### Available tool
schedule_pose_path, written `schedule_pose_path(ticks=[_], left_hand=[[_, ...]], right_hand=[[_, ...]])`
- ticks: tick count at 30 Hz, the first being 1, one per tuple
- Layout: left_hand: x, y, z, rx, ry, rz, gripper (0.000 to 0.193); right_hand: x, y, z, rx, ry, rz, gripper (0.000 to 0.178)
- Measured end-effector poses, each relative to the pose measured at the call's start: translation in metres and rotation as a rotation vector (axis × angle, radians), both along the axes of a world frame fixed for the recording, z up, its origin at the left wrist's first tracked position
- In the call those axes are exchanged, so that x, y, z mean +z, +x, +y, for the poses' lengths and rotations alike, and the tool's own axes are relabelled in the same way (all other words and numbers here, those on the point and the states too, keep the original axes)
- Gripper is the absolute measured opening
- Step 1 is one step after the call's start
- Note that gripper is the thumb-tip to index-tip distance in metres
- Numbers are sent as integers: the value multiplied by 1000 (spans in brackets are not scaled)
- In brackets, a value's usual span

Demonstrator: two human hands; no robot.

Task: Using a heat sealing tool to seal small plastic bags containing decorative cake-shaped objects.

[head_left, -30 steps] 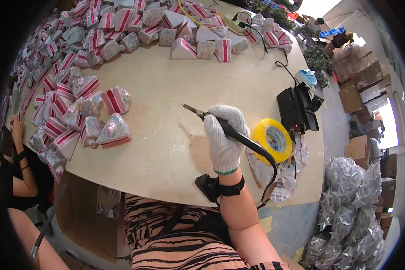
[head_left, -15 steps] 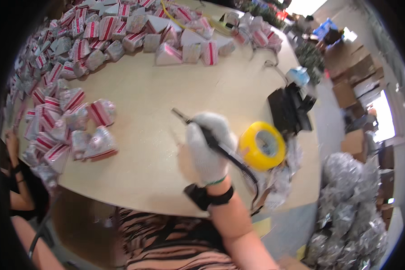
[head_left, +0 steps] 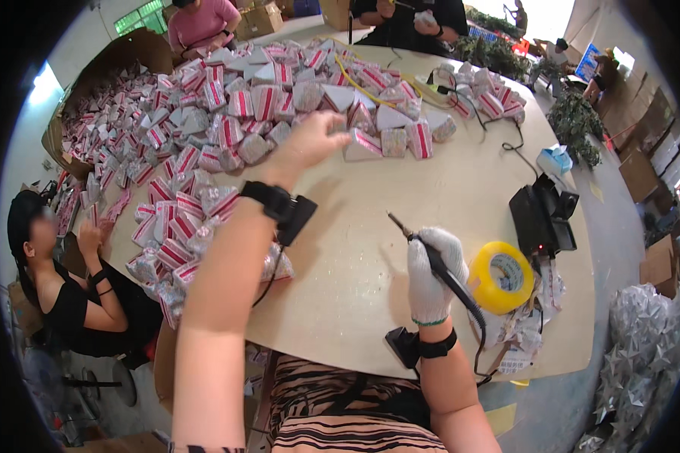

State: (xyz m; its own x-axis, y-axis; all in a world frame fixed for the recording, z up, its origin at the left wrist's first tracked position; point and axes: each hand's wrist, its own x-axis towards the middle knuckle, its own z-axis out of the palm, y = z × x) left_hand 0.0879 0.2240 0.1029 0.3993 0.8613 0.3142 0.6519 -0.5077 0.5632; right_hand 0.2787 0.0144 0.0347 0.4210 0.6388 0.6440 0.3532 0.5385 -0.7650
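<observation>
- Right hand (head_left: 425,285) is wrapped around soldering iron (head_left: 437,264).
- Left hand (head_left: 308,145), unclasped, is held at eleven o'clock near pink-striped wedges (head_left: 364,145).
- Likely light, wedges are best side-gripped.

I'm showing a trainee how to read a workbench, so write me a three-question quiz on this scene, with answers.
1. True or false: the left hand is ungloved.
2. The right hand holds:
a) scissors
b) a corded tool
c) a paintbrush
3. What colour is the tape roll on the table, just right of the right hand?

Key: 1. True. 2. b. 3. Yellow.
</observation>
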Motion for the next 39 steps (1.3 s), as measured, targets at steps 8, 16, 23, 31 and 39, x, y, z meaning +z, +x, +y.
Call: schedule_pose_path(ticks=[8, 16, 23, 31, 39], left_hand=[[-99, 46, 61, 280, 126, 194, 58], [-79, 50, 18, 200, -17, 276, 42], [-72, 27, -75, -45, -90, 217, 41], [-77, 14, -136, -192, -222, -33, 64], [-80, 22, -169, -176, -927, -817, 43]], right_hand=[[4, -4, -4, -42, 39, -47, 19], [1, -3, -5, -76, 16, -58, 19], [2, 0, -4, -60, 7, 96, 13], [-3, 0, 1, 27, 32, 112, 13], [-12, -5, 6, 137, 19, 409, 13]])
